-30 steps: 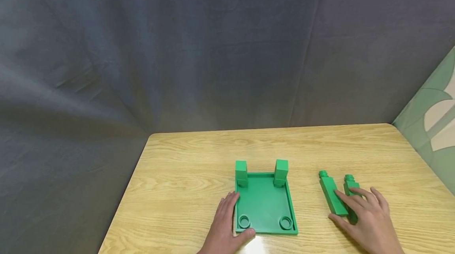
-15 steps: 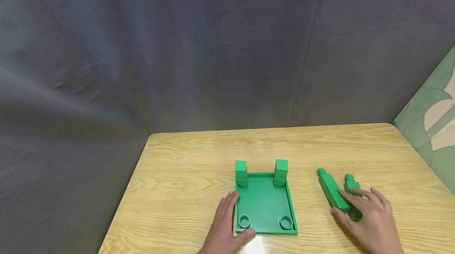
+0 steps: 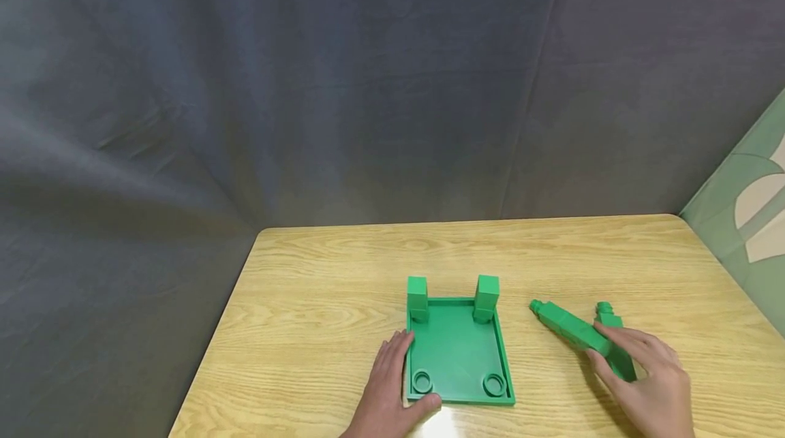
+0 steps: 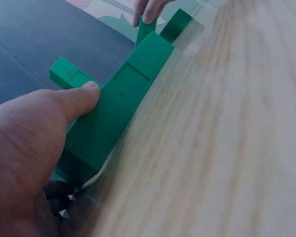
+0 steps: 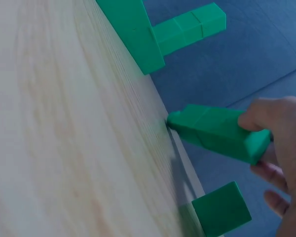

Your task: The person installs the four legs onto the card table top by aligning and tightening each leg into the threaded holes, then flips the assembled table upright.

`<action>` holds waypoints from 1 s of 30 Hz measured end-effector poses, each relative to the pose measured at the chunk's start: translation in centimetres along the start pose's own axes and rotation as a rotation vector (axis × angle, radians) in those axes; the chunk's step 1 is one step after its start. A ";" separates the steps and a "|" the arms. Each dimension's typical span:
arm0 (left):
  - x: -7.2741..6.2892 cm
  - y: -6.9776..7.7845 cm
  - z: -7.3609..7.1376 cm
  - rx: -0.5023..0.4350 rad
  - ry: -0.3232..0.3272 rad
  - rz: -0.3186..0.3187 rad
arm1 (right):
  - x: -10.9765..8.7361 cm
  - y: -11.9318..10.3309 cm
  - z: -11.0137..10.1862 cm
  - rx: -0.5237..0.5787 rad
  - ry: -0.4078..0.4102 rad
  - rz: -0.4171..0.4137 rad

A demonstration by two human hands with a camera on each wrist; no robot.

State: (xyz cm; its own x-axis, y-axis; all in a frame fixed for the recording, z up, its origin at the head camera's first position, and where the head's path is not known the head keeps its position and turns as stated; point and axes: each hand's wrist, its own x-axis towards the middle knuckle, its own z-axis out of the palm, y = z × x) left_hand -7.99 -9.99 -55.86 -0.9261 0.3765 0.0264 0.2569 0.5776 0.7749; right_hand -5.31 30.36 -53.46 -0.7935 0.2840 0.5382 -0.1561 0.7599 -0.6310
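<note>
A green square tabletop (image 3: 456,346) with a raised rim lies bottom up on the wooden table. Two square green legs (image 3: 417,296) stand at its far corners, and two round sockets (image 3: 493,384) show at the near ones. My left hand (image 3: 389,390) holds the tabletop's near left corner, thumb on the front wall (image 4: 89,94) and fingers along the left side. With thumb and fingers my right hand (image 3: 650,377) pinches a loose green leg (image 3: 570,327) by its plain end. Its screw end tips down toward the table in the right wrist view. Another green leg (image 5: 222,210) lies close beside it.
The wooden table (image 3: 306,302) carries all the green parts. A dark grey curtain (image 3: 380,84) hangs behind it and to the left. A green and beige patterned cloth (image 3: 754,199) is at the right.
The right hand has lifted the left loose leg by its plain end and swung its screw end to the left. The other loose leg, the tabletop and the left hand have stayed put.
</note>
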 end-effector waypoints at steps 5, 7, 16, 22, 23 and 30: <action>0.0 -0.1 -0.1 0.007 0.000 0.003 | 0.0 -0.6 0.0 0.104 -0.009 -0.053; 0.0 -0.2 -0.1 0.010 0.005 0.006 | 0.0 -0.7 0.0 0.155 -0.022 -0.079; -0.1 -0.3 -0.1 0.011 0.016 0.011 | -0.1 -2.3 0.2 0.349 -0.012 0.082; 0.0 0.0 -0.1 -0.015 -0.018 -0.020 | 0.3 -3.5 0.2 0.381 0.072 0.127; 0.0 0.1 -0.1 -0.018 -0.025 -0.024 | 0.4 -3.6 0.2 0.402 0.090 0.105; 0.0 0.1 -0.1 -0.001 -0.017 -0.008 | 1.2 -4.5 0.4 0.781 0.216 -0.125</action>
State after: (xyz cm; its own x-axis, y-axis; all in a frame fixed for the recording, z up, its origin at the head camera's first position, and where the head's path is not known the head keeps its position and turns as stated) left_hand -7.96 -9.97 -55.75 -0.9234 0.3838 0.0091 0.2488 0.5803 0.7755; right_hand -5.81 27.10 -50.17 -0.6247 0.3917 0.6756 -0.6638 0.1894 -0.7236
